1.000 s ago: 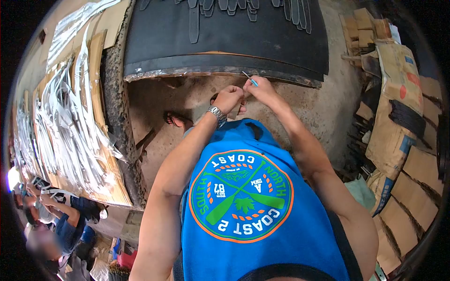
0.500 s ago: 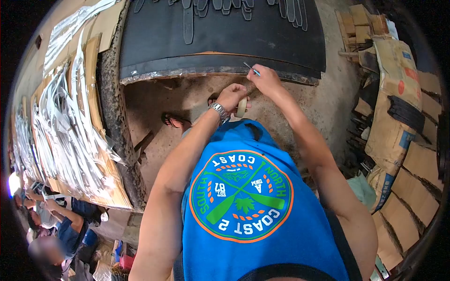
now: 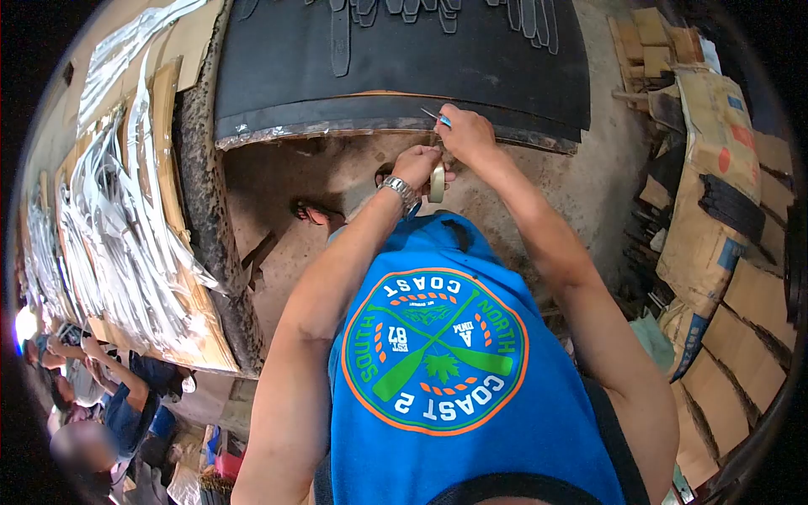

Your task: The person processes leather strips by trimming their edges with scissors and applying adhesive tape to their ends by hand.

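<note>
My left hand (image 3: 416,164), a metal watch on its wrist, grips a roll of pale tape (image 3: 437,181) that hangs on edge below it. My right hand (image 3: 465,133) is closed on a thin tool with a light blue handle (image 3: 436,117), its tip at the front edge of the black sheet (image 3: 396,59). Both hands meet at that edge, where a silvery strip (image 3: 337,128) runs along the board. Several dark cut strips (image 3: 341,34) lie on the far part of the sheet.
A long board with several silvery strips (image 3: 126,210) runs down the left. Stacked cardboard boxes (image 3: 724,252) and wood blocks (image 3: 652,42) fill the right. Sandalled feet (image 3: 313,213) stand on the concrete floor (image 3: 286,177). Other people (image 3: 93,396) sit at the lower left.
My hands have risen to the black sheet's edge. The tape roll, hidden a second ago, now hangs in view from my left hand, and the tool's tip has dropped toward the edge.
</note>
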### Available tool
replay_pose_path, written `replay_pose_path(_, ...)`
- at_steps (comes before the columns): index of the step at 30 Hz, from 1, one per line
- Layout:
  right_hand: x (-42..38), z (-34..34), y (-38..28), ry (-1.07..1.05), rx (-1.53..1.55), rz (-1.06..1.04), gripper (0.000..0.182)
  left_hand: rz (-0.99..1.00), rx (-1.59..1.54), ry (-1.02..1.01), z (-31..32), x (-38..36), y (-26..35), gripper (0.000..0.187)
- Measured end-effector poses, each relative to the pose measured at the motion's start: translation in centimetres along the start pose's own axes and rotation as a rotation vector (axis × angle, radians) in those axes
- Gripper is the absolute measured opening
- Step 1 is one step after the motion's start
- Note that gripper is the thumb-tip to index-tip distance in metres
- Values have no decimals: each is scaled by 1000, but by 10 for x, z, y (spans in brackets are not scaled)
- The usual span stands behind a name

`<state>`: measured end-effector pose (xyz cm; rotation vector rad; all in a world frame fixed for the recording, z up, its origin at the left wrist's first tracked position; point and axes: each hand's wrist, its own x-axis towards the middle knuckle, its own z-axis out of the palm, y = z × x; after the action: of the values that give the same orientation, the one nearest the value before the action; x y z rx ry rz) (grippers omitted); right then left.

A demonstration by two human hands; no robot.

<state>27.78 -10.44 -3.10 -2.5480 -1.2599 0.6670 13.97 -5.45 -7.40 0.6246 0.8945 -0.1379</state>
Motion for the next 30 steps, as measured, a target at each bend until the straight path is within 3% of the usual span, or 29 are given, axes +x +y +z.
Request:
replay_pose_path(5,1,-12,3,22,47,26,43,-21,17,8,5,-4,4,17)
replay_pose_path(8,-12,-24,11,28,214,137,42,-19,6,12,5,-1,3,17)
replay_pose_path(15,-28,-14,56,-256,507,206,39,-36,27,29,4,0,2,17)
replay_pose_path(21,-19,-10,50,-346,494,214,42,-27,55,49,3,0,3,19)
replay_pose_path(30,-11,8,54,-317,599,193,31,19,-1,73,5,-3,4,17)
